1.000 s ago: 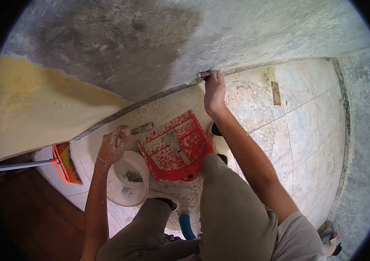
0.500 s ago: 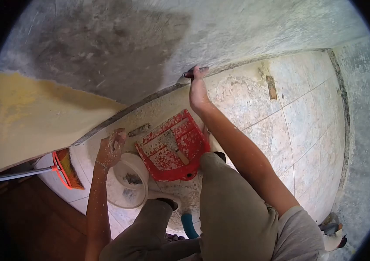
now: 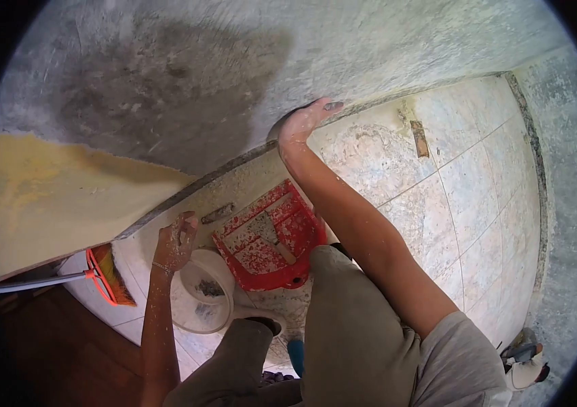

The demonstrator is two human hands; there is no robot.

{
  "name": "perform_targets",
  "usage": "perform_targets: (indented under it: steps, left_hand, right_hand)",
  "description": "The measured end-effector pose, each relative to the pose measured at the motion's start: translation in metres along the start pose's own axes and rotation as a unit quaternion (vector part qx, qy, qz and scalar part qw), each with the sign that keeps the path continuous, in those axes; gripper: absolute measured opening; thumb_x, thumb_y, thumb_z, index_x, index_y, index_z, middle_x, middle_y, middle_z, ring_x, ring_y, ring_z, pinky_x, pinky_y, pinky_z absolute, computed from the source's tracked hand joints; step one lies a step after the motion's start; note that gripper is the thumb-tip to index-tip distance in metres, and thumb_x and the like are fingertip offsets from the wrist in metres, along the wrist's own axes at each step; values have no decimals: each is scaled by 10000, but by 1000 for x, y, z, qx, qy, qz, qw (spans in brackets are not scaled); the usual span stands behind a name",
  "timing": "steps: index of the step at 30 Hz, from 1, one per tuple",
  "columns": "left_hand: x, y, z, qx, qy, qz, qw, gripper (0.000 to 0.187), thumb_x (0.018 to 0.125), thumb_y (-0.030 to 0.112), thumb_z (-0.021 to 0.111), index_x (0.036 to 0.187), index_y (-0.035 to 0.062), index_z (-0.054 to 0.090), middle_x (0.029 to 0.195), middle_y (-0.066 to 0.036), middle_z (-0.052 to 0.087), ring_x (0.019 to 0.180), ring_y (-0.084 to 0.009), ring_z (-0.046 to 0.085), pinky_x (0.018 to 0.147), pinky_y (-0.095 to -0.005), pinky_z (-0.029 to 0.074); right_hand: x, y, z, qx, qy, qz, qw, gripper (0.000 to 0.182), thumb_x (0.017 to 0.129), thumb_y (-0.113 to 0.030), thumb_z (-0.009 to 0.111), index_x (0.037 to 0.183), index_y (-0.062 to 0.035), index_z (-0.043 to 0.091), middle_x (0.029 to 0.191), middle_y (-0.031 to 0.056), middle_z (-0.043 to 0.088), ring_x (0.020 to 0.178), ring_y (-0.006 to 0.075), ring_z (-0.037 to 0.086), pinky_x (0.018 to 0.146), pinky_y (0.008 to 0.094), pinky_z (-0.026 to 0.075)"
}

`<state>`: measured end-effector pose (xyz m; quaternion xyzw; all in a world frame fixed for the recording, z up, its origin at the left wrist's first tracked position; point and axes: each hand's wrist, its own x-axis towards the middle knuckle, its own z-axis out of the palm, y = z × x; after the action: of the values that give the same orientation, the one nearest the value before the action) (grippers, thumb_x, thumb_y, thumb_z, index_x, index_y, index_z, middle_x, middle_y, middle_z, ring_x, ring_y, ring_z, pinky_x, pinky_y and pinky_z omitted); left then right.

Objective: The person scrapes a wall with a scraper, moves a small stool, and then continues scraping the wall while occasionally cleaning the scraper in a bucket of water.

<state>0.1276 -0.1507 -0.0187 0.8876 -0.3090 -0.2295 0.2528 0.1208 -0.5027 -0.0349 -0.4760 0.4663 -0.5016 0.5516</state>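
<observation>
My right hand [image 3: 300, 125] is at the foot of the grey wall [image 3: 342, 54], its fingers wrapped round a tool whose dark end [image 3: 333, 106] sticks out past them; the rest of the tool is mostly hidden. A dark damp patch [image 3: 166, 88] marks the wall to its left. My left hand [image 3: 178, 241] hangs over the floor, dusty, with fingers partly curled and nothing clearly in them. Just below it stands a whitish bucket [image 3: 226, 305] with grey material inside. A red dustpan [image 3: 261, 275] spattered with plaster holds a scraper [image 3: 278, 245] with a wooden handle.
A broom [image 3: 108, 275] with orange trim lies at the left near a brown surface [image 3: 64, 339]. A short worn piece [image 3: 218, 213] rests by the wall's foot. Another small strip [image 3: 419, 138] lies on the tiled floor [image 3: 478, 197]. Several objects [image 3: 524, 359] sit at the lower right.
My right hand has moved slightly left along the wall's foot and turned, now covering more of the tool. My left hand has shifted slightly down with the view.
</observation>
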Motion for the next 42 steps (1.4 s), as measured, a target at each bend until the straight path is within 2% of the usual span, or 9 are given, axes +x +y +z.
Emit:
perform_targets:
  steps: [2, 10, 16, 18, 22, 28, 36, 39, 42]
  left_hand:
    - [0, -2, 2, -26, -2, -12, 1000, 354, 1013, 327, 554, 1224, 49, 614, 864, -194, 719, 819, -329, 712, 832, -420, 506]
    - [0, -4, 2, -12, -22, -2, 1000, 353, 1022, 338, 523, 1224, 60, 608, 869, -181, 723, 854, -329, 716, 858, -426, 492]
    - [1, -17, 10, -5, -5, -1, 1000, 356, 1014, 328, 541, 1256, 76, 608, 851, -161, 721, 815, -317, 710, 839, -416, 496]
    - [2, -15, 8, -2, -6, 9, 1000, 353, 1010, 324, 553, 1258, 80, 612, 847, -158, 720, 802, -314, 709, 822, -413, 503]
    - [1, -1, -1, -17, -38, -16, 999, 344, 1017, 300, 549, 1276, 78, 593, 920, -194, 718, 864, -322, 711, 828, -418, 519]
    - [-1, -12, 2, 12, -19, -7, 1000, 341, 1014, 313, 552, 1269, 90, 582, 930, -171, 722, 883, -307, 706, 880, -424, 493]
    - [-3, -6, 0, 15, -38, -31, 999, 422, 1012, 445, 525, 1278, 119, 569, 905, -103, 737, 905, -255, 697, 979, -442, 392]
    - [-4, -7, 1, 18, -28, -32, 999, 427, 1015, 445, 516, 1282, 115, 566, 898, -108, 735, 914, -267, 697, 974, -448, 395]
    - [-5, -8, 1, 24, -29, -34, 999, 440, 1019, 455, 499, 1289, 113, 563, 899, -99, 739, 927, -272, 696, 970, -446, 396]
  right_hand:
    - [5, -28, 6, 86, 44, 123, 988, 729, 1094, -410, 214, 1564, 45, -106, 1651, 277, -37, 1539, 374, 75, 1253, 394, 92]
    - [-1, -41, -8, -51, -148, -492, 856, 777, 1057, -361, 305, 1545, 109, -75, 1639, 281, -155, 1542, 350, -90, 1244, 408, -33]
    - [17, 5, -4, -43, -7, -47, 998, 790, 1061, -395, 322, 1550, 108, -39, 1645, 297, -64, 1545, 346, -73, 1244, 403, -47]
    - [5, -51, 22, 115, -29, -390, 913, 823, 1060, -449, 346, 1558, 100, -12, 1635, 323, 18, 1538, 395, 43, 1252, 413, 5]
    - [-25, -70, 12, -113, -131, -603, 778, 798, 1059, -465, 354, 1590, 26, 18, 1668, 227, 60, 1550, 321, 82, 1257, 402, 31]
    - [87, -15, -28, -359, -360, -858, 74, 758, 1028, -600, 300, 1628, -193, 78, 1694, -66, 93, 1540, 75, 59, 1273, 339, 7]
    - [11, -51, -1, -312, -326, -891, 53, 800, 1021, -608, 315, 1616, -114, 111, 1688, -25, 118, 1540, 111, 46, 1273, 307, -4]
    - [-2, -9, 3, -417, -540, -730, 46, 711, 1035, -553, 350, 1585, -117, 241, 1681, -30, 159, 1537, 97, 89, 1273, 328, 8]
    - [-17, -74, 11, -370, -396, -836, 90, 669, 1013, -521, 393, 1580, -182, 286, 1643, -70, 261, 1502, 80, 204, 1266, 304, 38]
